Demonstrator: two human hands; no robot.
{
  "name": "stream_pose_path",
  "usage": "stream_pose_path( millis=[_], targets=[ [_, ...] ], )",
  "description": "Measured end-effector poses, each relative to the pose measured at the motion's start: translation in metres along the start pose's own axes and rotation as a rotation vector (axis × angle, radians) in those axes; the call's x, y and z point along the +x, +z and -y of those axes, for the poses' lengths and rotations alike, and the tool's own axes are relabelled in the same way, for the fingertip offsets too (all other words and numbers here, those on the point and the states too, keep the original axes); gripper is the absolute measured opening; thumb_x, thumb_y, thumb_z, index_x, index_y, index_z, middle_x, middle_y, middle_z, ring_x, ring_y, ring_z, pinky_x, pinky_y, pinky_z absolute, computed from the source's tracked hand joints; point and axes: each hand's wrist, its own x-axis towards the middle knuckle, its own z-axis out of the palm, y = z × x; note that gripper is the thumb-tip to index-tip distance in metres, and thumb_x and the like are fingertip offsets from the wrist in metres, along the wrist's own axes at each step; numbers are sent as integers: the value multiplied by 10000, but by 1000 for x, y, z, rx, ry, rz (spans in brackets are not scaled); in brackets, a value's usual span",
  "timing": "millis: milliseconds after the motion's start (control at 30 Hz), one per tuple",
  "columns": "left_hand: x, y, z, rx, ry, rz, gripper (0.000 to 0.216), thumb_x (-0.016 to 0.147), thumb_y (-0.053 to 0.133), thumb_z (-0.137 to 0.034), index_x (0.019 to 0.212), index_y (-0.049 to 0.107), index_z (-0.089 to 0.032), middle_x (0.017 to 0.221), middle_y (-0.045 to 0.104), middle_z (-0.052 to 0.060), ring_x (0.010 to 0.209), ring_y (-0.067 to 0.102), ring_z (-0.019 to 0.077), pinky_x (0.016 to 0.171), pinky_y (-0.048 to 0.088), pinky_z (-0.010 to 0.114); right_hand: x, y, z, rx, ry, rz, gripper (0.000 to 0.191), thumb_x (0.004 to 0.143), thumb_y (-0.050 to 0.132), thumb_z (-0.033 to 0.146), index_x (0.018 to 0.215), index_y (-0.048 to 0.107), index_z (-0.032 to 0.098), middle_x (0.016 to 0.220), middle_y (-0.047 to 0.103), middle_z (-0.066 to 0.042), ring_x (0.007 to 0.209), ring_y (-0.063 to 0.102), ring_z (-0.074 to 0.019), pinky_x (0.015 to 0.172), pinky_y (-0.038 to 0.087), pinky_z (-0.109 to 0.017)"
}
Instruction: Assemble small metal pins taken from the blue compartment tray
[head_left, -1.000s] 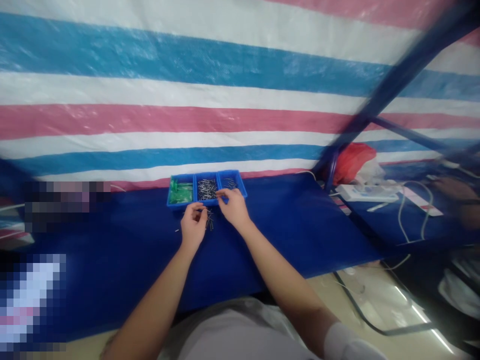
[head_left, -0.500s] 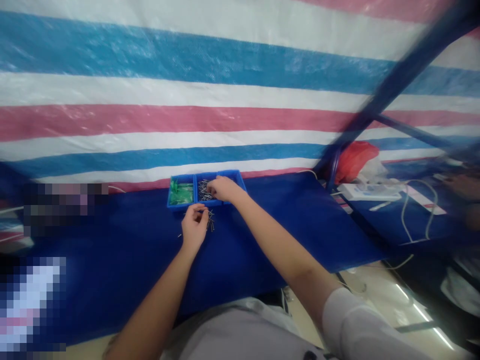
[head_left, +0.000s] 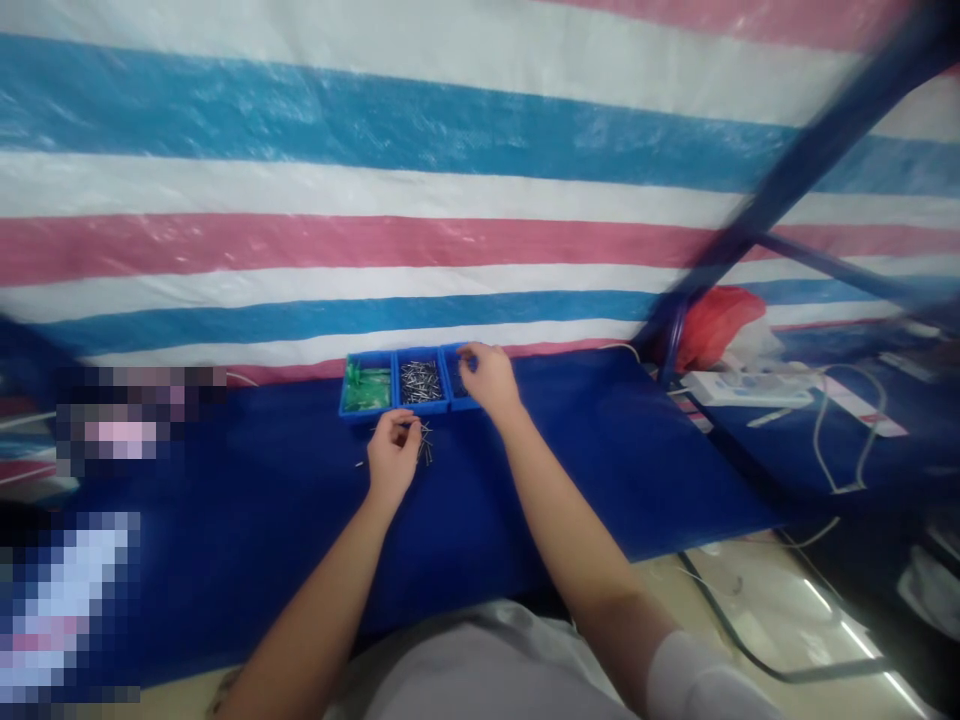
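A blue three-compartment tray (head_left: 409,402) is set on the blue table cover (head_left: 585,470), close against the striped tarpaulin (head_left: 375,200), and everything else is best placed from it. Green pieces (head_left: 366,385) are kept in its left compartment, small metal pins (head_left: 420,380) in its middle one; what lies in the right compartment is mostly hidden by the right hand (head_left: 487,377). The sorts are held apart this way, presumably so that each can be reached without searching.

The right hand is laid over the tray's right compartment with its fingers curled down into it, the tips drawn together as if something small were being pinched (what, if anything, is caught between them cannot be told).

Just in front of the tray, the left hand (head_left: 393,455) is rested on the cover with thumb and fingertips pressed together at a thin item, probably one of the pins; the item itself is too small to be made out. A loose scatter of pins (head_left: 425,448) is left on the cover just beside that hand, between it and the tray, where it can be drawn on at short reach.

Well to the right of the tray, a red bag (head_left: 716,318) and a white power strip (head_left: 746,388) are seen by a dark blue frame post (head_left: 795,170).
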Motion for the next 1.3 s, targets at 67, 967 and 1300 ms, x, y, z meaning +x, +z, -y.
stream_pose_path(
  millis=[67, 967, 1300],
  targets=[
    [0, 0, 1, -5, -2, -7, 270, 838, 676, -354, 1054, 622, -201, 946, 688, 46, 649, 631, 115, 601, 551, 250, -11, 2, 1, 48, 34, -32, 252, 856, 547, 121, 1029, 727, 159, 977, 745, -95, 966, 637, -254, 926, 491, -386],
    [-2, -1, -5, 0, 14, 13, 279, 833, 691, -327, 1073, 612, -208, 972, 710, 57, 684, 672, 136, 681, 567, 292, -82, 54, 25, 994, 279, 232, 243, 758, 714, 310, 974, 701, 201, 828, 744, -35, 709, 703, -177, 718, 591, -332],
    [-3, 0, -8, 41, 31, 23, 274, 831, 688, -314, 1073, 614, -211, 933, 708, 45, 665, 656, 129, 648, 533, 270, -80, 55, 23, 989, 390, 175, 290, 711, 796, 428, 842, 688, 193, 714, 722, -34, 643, 693, -192, 599, 582, -315]
  ],
)
